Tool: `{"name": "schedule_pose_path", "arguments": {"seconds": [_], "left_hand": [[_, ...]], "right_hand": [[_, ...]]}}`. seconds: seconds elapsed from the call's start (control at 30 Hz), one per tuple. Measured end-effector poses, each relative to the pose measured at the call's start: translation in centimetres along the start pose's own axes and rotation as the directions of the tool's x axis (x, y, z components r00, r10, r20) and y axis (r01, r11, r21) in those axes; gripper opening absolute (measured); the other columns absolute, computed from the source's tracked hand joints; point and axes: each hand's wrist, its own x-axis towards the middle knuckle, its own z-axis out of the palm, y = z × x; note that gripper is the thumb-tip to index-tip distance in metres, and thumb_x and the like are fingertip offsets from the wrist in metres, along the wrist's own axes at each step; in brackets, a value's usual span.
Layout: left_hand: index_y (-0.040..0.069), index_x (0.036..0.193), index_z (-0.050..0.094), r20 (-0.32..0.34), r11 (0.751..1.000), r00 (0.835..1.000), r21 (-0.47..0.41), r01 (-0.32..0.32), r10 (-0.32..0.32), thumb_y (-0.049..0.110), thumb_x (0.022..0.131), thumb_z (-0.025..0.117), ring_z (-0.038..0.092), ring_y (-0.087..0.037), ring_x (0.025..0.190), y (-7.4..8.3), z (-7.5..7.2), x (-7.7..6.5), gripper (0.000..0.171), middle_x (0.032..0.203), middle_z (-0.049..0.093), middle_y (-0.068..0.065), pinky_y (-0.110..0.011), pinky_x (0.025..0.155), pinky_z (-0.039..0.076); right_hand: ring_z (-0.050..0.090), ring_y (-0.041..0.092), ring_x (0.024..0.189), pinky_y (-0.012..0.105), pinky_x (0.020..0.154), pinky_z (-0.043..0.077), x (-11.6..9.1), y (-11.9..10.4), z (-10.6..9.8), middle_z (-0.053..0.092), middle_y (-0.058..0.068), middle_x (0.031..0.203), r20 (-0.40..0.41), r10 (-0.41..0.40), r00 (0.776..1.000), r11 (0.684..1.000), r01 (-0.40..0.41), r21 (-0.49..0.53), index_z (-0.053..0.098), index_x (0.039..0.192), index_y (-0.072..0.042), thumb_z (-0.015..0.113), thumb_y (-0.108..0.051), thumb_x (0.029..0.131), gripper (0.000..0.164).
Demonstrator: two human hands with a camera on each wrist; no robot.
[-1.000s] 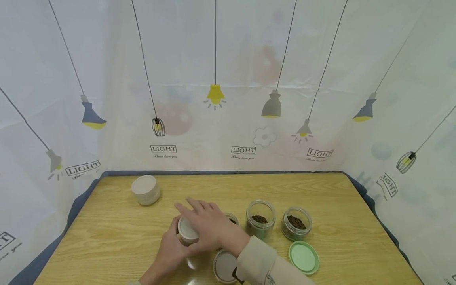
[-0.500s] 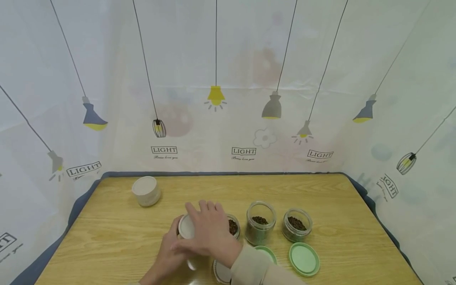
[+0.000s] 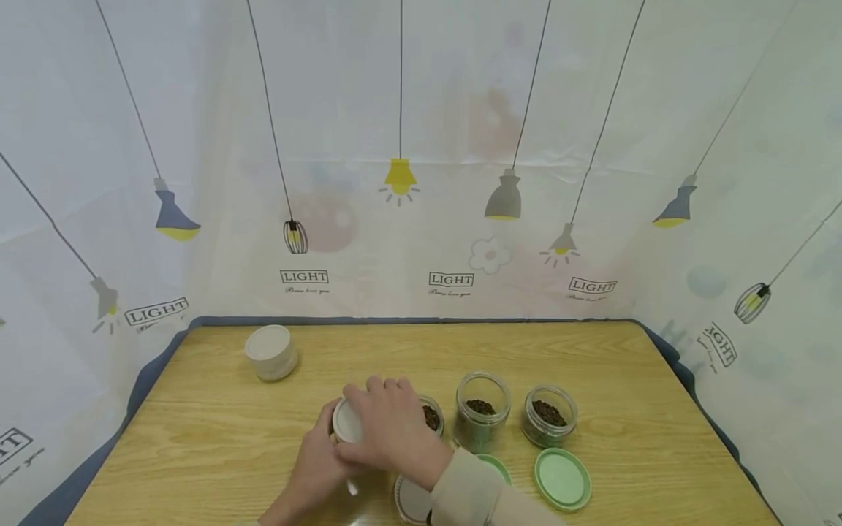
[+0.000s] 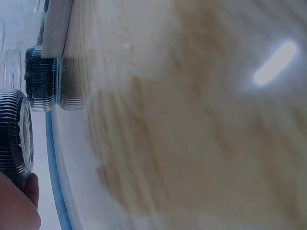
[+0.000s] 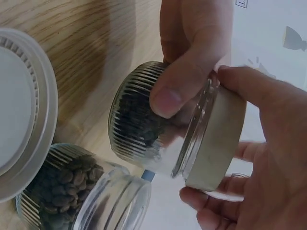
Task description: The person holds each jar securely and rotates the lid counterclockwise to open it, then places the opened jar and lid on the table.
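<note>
My left hand (image 3: 312, 464) grips a ribbed glass jar (image 5: 139, 115) of dark beans, thumb and fingers round its side, held above the table. On its mouth sits a whitish lid (image 5: 218, 139). The right hand (image 3: 395, 431) holds this lid by its rim, fingers curled round the edge, as the right wrist view shows. Close by stands an open jar of brown beans (image 5: 72, 189), partly behind the right hand in the head view. A white round lid (image 5: 14, 110) lies nearer the person. In the left wrist view, only part of a bean-filled ribbed jar (image 4: 12, 143) shows beside the fingers.
Two open jars, a taller one (image 3: 482, 416) and a shorter one (image 3: 550, 416), hold beans to the right. Green lids (image 3: 562, 478) lie in front of them, one partly under the right sleeve. A white-topped container (image 3: 271, 353) stands at the back left of the wooden table (image 3: 197, 424).
The right hand has turned on the lid; its fingers, earlier stretched left across the top, now point away and curl over the edge. The left hand keeps its grip on the jar.
</note>
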Motion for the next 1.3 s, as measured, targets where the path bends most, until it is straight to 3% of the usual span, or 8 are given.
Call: {"name": "schedule_pose_path", "arguments": {"seconds": [0.2,0.53,1.0,1.3], "left_hand": [[0.008,0.136,0.045,-0.008,1.0,1.0,0.013,-0.002,0.003,0.018,0.058,0.092,0.061,-0.026,0.118,-0.2,0.2,0.2,0.091,0.129,0.062,-0.014,-0.04,0.097,0.051],[0.012,0.136,0.046,0.005,1.0,1.0,0.0,0.02,-0.02,0.019,0.058,0.092,0.06,-0.021,0.118,-0.1,0.4,0.3,0.091,0.128,0.063,-0.01,-0.042,0.102,0.047],[0.013,0.137,0.045,0.021,0.999,0.999,-0.016,0.027,-0.027,0.018,0.058,0.092,0.058,-0.023,0.123,-0.2,0.4,0.2,0.092,0.132,0.061,-0.01,-0.047,0.106,0.044],[0.016,0.141,0.04,0.047,0.998,0.998,-0.034,0.053,-0.051,0.027,0.061,0.092,0.054,-0.022,0.127,0.0,0.2,0.2,0.096,0.137,0.058,-0.007,-0.047,0.111,0.039]], "right_hand": [[0.057,0.02,0.112,0.037,0.096,0.047,0.0,0.4,-0.3,0.059,0.002,0.127,0.053,-0.073,0.996,0.997,0.071,0.037,0.045,0.141,-0.02,0.061,-0.065,0.08,0.078],[0.053,0.021,0.114,0.036,0.101,0.045,0.0,0.9,-0.8,0.059,0.005,0.127,0.106,-0.097,0.99,0.989,0.083,0.126,0.044,0.143,-0.02,0.069,-0.056,0.078,0.079],[0.052,0.022,0.117,0.037,0.104,0.044,-0.1,1.1,-1.0,0.057,0.005,0.129,0.089,-0.128,0.988,0.983,0.114,0.143,0.042,0.146,-0.021,0.068,-0.052,0.079,0.078],[0.052,0.024,0.12,0.039,0.105,0.043,-0.1,1.4,-2.0,0.056,0.007,0.132,0.051,-0.124,0.991,0.982,0.115,0.151,0.039,0.147,-0.019,0.065,-0.051,0.081,0.078]]}}
